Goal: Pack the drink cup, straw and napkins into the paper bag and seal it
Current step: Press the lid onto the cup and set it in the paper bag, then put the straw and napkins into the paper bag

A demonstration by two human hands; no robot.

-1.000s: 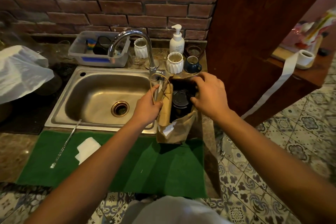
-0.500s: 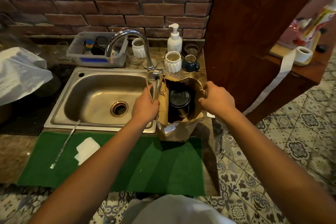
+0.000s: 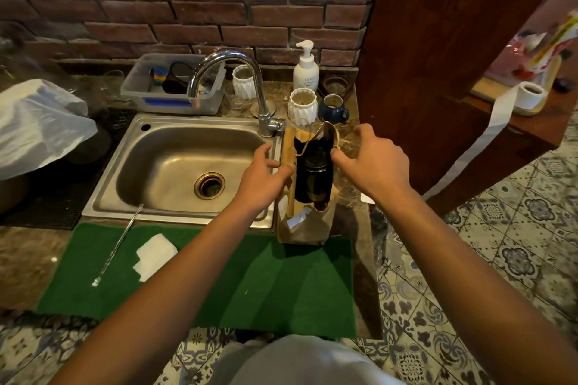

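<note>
A brown paper bag (image 3: 308, 228) stands open on the counter just right of the sink, at the back edge of the green mat. Inside it stands a dark drink cup (image 3: 313, 175) with a black lid. My left hand (image 3: 264, 176) pinches the bag's left rim. At the right rim my right hand (image 3: 372, 162) pinches the paper, and the bag's mouth is spread between them. A long metal straw (image 3: 117, 244) lies slanted over the sink edge and the mat. White napkins (image 3: 154, 255) lie on the mat to the left.
The steel sink (image 3: 175, 162) and its tap (image 3: 244, 84) are to the left of the bag. Behind it stand white cups (image 3: 301, 105), a blue mug (image 3: 333, 108) and a soap pump bottle (image 3: 306, 67). A wooden cabinet (image 3: 438, 56) rises at right. The counter edge drops just right of the bag.
My right hand came off the bag's far rim and moved to its right side. Both hands have pulled the mouth wider, showing the cup's lid fully.
</note>
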